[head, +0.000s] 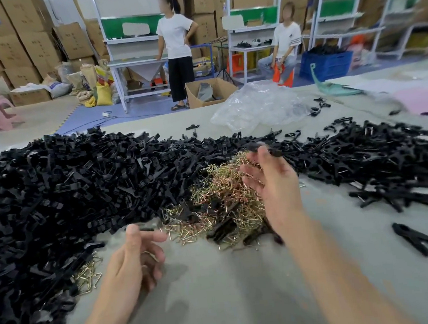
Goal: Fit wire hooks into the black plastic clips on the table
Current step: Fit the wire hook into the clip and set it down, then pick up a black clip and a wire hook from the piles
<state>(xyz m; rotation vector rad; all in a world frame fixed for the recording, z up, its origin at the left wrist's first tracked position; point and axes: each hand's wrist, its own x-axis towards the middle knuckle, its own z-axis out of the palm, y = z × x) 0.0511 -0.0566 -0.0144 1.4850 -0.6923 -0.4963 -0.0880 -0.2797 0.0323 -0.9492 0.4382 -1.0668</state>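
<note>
The wire hooks (224, 200) lie in a loose heap of gold and copper colour in the middle of the tabletop (234, 298), with a few black pieces mixed in. A smaller bunch of hooks (88, 274) lies at the edge of the big pile of black plastic clips (53, 190), which fills the left side. A second, flatter spread of clips (380, 161) covers the right side, and some of them show a glint of metal, so these are probably the fitted ones. The right hand (272, 185) hovers over the hook heap with the fingers spread and nearly straight. A blurred black clip (272, 151) is at its fingertips, and it cannot be told if the hand grips it or lets it go. The left hand (136, 258) is near the pile edge with curled fingers and seems to pinch a short dark piece (146, 227) between thumb and forefinger, although blur hides its shape. The step in hand looks like the change between two pieces. The next move calls for one hook taken alone from the tangled heap and turned so that its ends meet the holes of the clip. A crumpled plastic bag (262, 105) lies farther away on the tabletop.
</note>
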